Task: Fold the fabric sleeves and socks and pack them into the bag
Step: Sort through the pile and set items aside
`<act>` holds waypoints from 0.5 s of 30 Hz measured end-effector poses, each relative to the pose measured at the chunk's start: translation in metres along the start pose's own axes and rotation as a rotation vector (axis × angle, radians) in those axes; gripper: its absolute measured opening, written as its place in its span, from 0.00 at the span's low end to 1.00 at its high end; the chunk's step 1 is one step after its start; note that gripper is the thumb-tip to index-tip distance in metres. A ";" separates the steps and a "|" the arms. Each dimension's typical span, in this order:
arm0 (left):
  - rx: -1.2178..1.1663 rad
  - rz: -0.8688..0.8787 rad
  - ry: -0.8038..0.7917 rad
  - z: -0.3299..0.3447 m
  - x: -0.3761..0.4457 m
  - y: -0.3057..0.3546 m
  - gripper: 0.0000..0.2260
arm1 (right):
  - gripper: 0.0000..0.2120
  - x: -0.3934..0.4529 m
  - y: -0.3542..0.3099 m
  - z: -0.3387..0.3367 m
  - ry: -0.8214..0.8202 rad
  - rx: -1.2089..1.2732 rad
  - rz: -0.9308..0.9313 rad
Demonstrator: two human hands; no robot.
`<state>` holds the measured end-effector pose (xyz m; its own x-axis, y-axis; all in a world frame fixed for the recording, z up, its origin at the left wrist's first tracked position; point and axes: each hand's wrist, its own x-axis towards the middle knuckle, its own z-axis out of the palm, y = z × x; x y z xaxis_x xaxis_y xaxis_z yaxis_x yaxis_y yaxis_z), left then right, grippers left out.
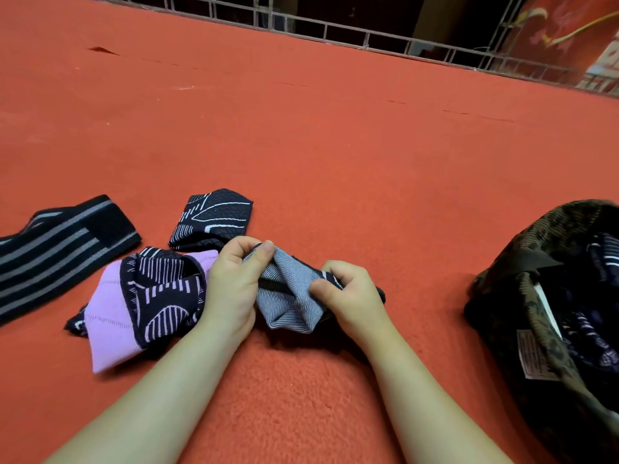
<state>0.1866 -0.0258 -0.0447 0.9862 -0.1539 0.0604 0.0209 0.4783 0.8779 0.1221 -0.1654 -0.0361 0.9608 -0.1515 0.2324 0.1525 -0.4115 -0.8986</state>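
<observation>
A grey finely striped sock [289,296] with a dark edge lies bunched on the red blanket between my hands. My left hand [234,283] pinches its upper left corner, and my right hand [351,293] pinches its right side. To the left lies a purple and navy patterned sleeve [134,306], partly folded. Behind it sits a smaller navy patterned sleeve [211,216], folded. A black band with grey stripes [57,249] lies at the far left. The dark camouflage bag [522,279] stands open at the right, with patterned navy fabric [603,259] inside.
The red fleece blanket [335,145] covers the whole surface and stretches far ahead. A metal railing [368,38] runs along its far edge. A white label [532,356] hangs inside the bag's mouth.
</observation>
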 end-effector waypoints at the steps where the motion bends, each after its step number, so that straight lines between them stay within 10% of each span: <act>1: -0.002 0.008 0.003 0.000 0.000 0.000 0.07 | 0.17 0.002 0.000 0.002 0.005 0.044 0.053; 7: 0.510 0.514 -0.115 0.006 -0.018 0.007 0.04 | 0.20 0.011 0.007 0.003 0.394 0.043 0.228; 10: 0.663 0.604 -0.401 0.013 -0.027 -0.001 0.06 | 0.23 0.007 0.005 0.005 0.327 0.069 0.174; 15: 0.669 0.481 -0.392 0.009 -0.022 -0.002 0.11 | 0.35 -0.001 0.010 0.004 0.043 0.371 0.163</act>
<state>0.1636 -0.0313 -0.0436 0.7353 -0.4088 0.5406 -0.5980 -0.0159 0.8013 0.1238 -0.1662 -0.0464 0.9700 -0.2281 0.0844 0.0802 -0.0276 -0.9964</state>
